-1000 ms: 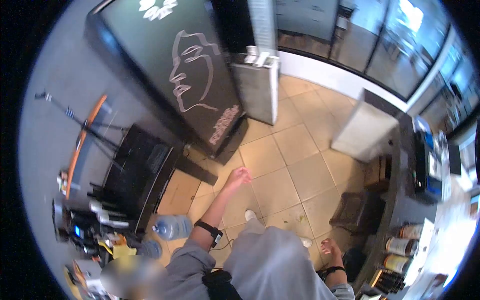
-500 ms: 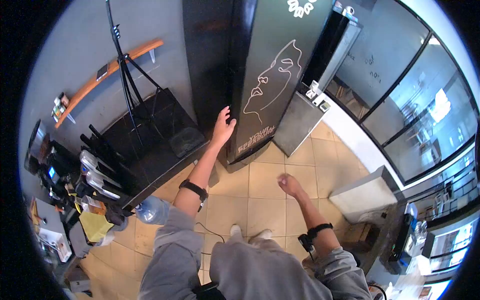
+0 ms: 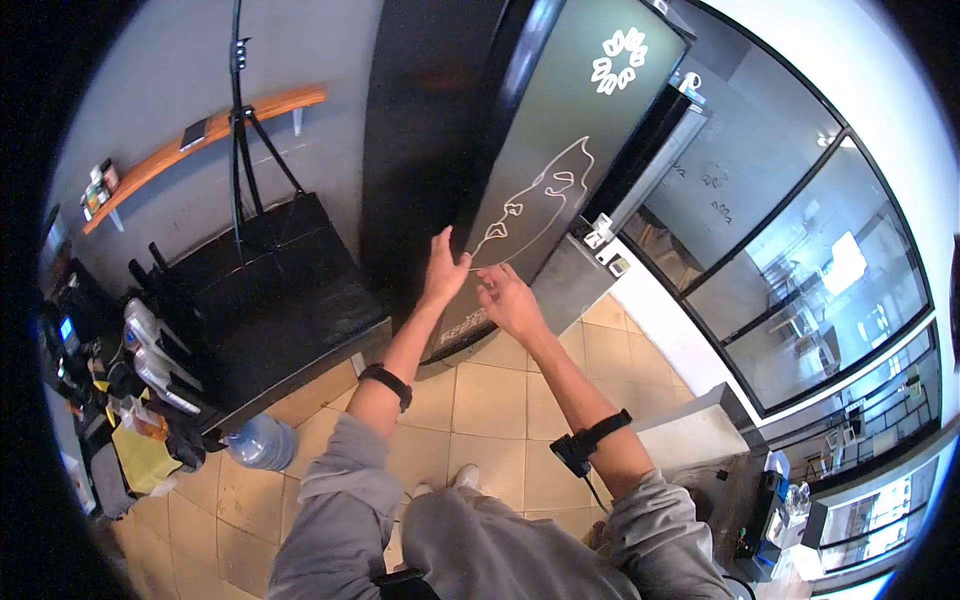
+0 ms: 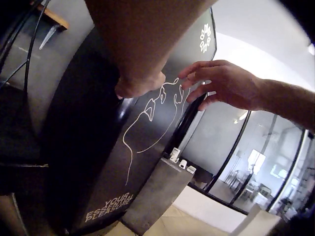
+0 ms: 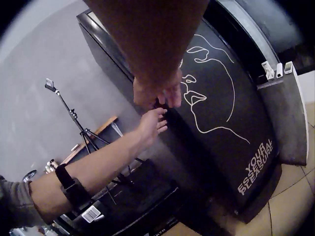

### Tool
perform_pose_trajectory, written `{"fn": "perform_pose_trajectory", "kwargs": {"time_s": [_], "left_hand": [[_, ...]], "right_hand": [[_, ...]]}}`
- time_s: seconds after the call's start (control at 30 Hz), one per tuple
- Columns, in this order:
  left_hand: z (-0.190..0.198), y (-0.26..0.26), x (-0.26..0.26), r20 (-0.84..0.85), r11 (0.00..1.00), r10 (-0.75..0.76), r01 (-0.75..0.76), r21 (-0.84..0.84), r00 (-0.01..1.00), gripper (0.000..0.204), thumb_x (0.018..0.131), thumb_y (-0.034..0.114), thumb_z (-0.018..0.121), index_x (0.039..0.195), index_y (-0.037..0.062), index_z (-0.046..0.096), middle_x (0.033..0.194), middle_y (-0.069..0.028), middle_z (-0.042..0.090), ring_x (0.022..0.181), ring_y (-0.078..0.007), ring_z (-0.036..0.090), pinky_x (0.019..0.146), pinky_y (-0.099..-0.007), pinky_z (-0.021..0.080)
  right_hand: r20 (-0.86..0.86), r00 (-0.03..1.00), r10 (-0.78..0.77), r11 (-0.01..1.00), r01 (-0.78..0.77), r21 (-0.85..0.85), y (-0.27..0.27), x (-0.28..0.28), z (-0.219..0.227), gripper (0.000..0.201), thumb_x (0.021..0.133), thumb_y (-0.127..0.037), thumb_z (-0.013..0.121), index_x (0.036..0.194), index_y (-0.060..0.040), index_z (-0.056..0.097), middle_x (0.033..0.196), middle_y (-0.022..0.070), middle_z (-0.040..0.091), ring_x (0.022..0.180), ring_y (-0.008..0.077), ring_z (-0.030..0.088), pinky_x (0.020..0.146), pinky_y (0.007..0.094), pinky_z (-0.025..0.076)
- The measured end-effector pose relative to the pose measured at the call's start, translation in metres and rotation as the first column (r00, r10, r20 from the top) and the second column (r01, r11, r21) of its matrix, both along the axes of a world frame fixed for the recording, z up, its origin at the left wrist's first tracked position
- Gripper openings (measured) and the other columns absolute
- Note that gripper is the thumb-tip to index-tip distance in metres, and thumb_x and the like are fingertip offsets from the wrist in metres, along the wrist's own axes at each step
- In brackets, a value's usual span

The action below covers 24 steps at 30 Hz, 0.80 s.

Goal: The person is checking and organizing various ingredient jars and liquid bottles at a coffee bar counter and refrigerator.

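Note:
In front of me stands a tall dark cabinet (image 3: pixel 555 115) with a white line drawing and lettering on its front. My left hand (image 3: pixel 445 272) is raised beside its front left edge, fingers stretched upward and thumb apart. Close to it, my right hand (image 3: pixel 513 303) reaches in front of the panel with loosely bent fingers. The left wrist view shows the right hand (image 4: pixel 224 83) with spread fingers and nothing between them. In the right wrist view the left hand (image 5: pixel 151 129) lies just below the right hand (image 5: pixel 157 92), and the edge behind them is partly hidden.
Left of the cabinet, a black tripod (image 3: pixel 240 130) stands on a low black platform (image 3: pixel 280 290) under a wooden shelf (image 3: pixel 215 125). A large water bottle (image 3: pixel 262 442) sits on the tiled floor. A grey counter (image 3: pixel 575 285) with small white items adjoins the cabinet's right side.
Both hands have risen and come together in front of the cabinet; the right hand swung up from low at my right side. The view has turned and moved closer to the cabinet.

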State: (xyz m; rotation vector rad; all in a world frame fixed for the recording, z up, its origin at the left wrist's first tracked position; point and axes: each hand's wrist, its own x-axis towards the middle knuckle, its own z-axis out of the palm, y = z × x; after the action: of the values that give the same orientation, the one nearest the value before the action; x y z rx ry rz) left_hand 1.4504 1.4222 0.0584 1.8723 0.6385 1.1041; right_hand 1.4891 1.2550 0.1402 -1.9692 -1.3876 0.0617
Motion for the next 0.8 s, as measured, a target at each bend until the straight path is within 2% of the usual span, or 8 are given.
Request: {"fn": "perform_pose_trajectory", "kwargs": {"time_s": [0.07, 0.13, 0.2, 0.23, 0.3, 0.43, 0.63, 0.8], "left_hand": [[-0.012, 0.011, 0.011, -0.007, 1.000, 0.021, -0.021, 0.003, 1.000, 0.061, 0.085, 0.020, 0.070, 0.136, 0.0009, 0.041, 0.129, -0.0209, 0.048, 0.122, -0.0353, 0.049, 0.105, -0.0398, 0.040], [-0.012, 0.013, 0.014, 0.020, 0.994, 0.099, -0.100, 0.042, 0.995, 0.059, 0.083, 0.029, 0.075, 0.128, 0.0006, 0.048, 0.120, -0.0176, 0.053, 0.106, -0.0303, 0.056, 0.094, -0.0396, 0.047], [-0.008, 0.019, 0.013, 0.051, 0.998, 0.065, -0.066, 0.020, 0.997, 0.055, 0.081, 0.030, 0.078, 0.119, -0.0001, 0.053, 0.112, -0.0160, 0.056, 0.099, -0.0291, 0.058, 0.087, -0.0388, 0.049], [-0.006, 0.020, 0.013, 0.101, 0.996, 0.080, -0.082, 0.017, 0.992, 0.044, 0.079, 0.028, 0.078, 0.108, 0.0017, 0.056, 0.105, -0.0151, 0.058, 0.093, -0.0320, 0.061, 0.082, -0.0392, 0.050], [-0.004, 0.021, 0.013, 0.070, 0.995, 0.101, -0.101, 0.003, 0.992, 0.040, 0.079, 0.024, 0.079, 0.103, 0.0022, 0.057, 0.102, -0.0140, 0.059, 0.092, -0.0315, 0.061, 0.081, -0.0397, 0.050], [-0.005, 0.024, 0.017, 0.055, 0.988, 0.152, -0.152, 0.004, 0.987, 0.029, 0.081, 0.016, 0.076, 0.097, 0.0030, 0.055, 0.095, -0.0121, 0.059, 0.087, -0.0302, 0.061, 0.077, -0.0403, 0.050], [-0.003, 0.026, 0.018, 0.027, 0.981, 0.193, -0.193, 0.026, 0.981, 0.019, 0.082, 0.004, 0.071, 0.089, 0.0041, 0.054, 0.085, -0.0108, 0.060, 0.079, -0.0302, 0.061, 0.071, -0.0408, 0.048], [-0.007, 0.032, 0.020, 0.053, 0.979, 0.194, -0.196, 0.056, 0.980, 0.022, 0.079, 0.003, 0.073, 0.087, 0.0031, 0.053, 0.080, -0.0105, 0.059, 0.071, -0.0269, 0.059, 0.067, -0.0382, 0.049]], "right_hand": [[0.129, 0.992, 0.004, 1.000, -0.005, 0.008, 0.004, 0.008, 0.007, 0.025, 0.087, -0.014, 0.061, 0.110, -0.0055, 0.059, 0.105, 0.0147, 0.060, 0.089, 0.0332, 0.065, 0.079, 0.0430, 0.054], [0.078, 0.996, -0.036, 0.999, 0.037, -0.016, 0.007, 0.018, 0.012, 0.026, 0.086, -0.014, 0.062, 0.110, -0.0055, 0.059, 0.104, 0.0159, 0.060, 0.091, 0.0351, 0.064, 0.079, 0.0444, 0.054], [0.108, 0.993, -0.053, 0.996, 0.045, 0.072, 0.009, 0.023, 0.017, 0.030, 0.085, -0.014, 0.065, 0.113, -0.0035, 0.059, 0.102, 0.0141, 0.061, 0.079, 0.0258, 0.065, 0.073, 0.0374, 0.054], [0.114, 0.991, -0.062, 0.996, 0.055, 0.069, 0.007, 0.022, 0.020, 0.030, 0.085, -0.014, 0.065, 0.113, -0.0035, 0.059, 0.102, 0.0141, 0.061, 0.079, 0.0258, 0.065, 0.073, 0.0374, 0.054], [-0.064, 0.994, -0.089, 0.991, 0.095, 0.093, 0.005, 0.020, 0.029, 0.029, 0.084, -0.013, 0.066, 0.111, -0.0058, 0.058, 0.100, 0.0155, 0.060, 0.085, 0.0325, 0.065, 0.077, 0.0415, 0.054], [-0.080, 0.990, -0.116, 0.985, 0.125, 0.117, 0.003, 0.019, 0.030, 0.032, 0.084, -0.012, 0.068, 0.113, -0.0060, 0.057, 0.100, 0.0150, 0.060, 0.086, 0.0308, 0.064, 0.077, 0.0395, 0.054], [0.017, 0.988, -0.155, 0.958, 0.147, 0.245, 0.013, 0.022, 0.048, 0.047, 0.083, -0.014, 0.069, 0.124, -0.0044, 0.049, 0.116, 0.0202, 0.057, 0.111, 0.0365, 0.056, 0.094, 0.0425, 0.047], [0.088, 0.979, -0.185, 0.916, 0.139, 0.377, 0.031, 0.020, 0.082, 0.078, 0.079, -0.022, 0.077, 0.142, -0.0027, 0.035, 0.136, 0.0255, 0.045, 0.127, 0.0398, 0.046, 0.107, 0.0434, 0.039]]}}
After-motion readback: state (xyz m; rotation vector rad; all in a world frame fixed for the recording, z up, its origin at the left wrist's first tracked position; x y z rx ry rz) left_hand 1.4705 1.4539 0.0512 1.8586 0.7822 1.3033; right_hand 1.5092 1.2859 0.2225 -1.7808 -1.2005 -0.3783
